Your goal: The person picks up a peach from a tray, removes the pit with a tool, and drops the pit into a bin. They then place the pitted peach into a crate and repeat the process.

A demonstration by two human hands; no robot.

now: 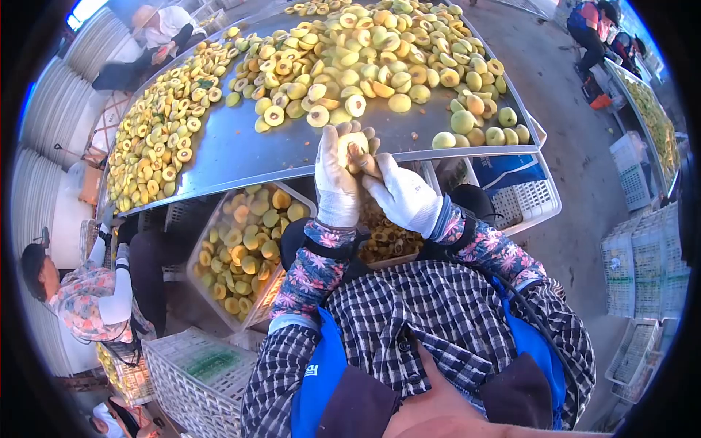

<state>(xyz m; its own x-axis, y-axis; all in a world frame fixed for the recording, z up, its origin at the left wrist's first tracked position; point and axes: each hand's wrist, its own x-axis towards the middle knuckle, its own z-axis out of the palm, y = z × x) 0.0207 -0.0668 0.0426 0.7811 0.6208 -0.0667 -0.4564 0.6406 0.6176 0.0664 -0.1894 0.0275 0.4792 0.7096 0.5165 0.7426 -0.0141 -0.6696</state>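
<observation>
On the bench point(259, 150), a hand could pass over bare metal between 2 obstacles, the left heap point(161, 131) and the middle heap point(380, 55); this lane narrows toward the far edge. Whole fruits point(475, 124) obstruct the near right corner. A filled crate point(264, 301) blocks room below the near edge.

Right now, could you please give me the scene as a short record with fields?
left hand: gloved, holding an opened fruit
right hand: gloved, fingers at the opened fruit's middle
worktop: metal table
on worktop: large heap of mostly halved fruit; whole green fruit near the right edge
below worktop: crate of fruit pieces to the left; darker pieces under the hands
nearby: seated co-worker at far left
unclear: exact fruit type
</observation>
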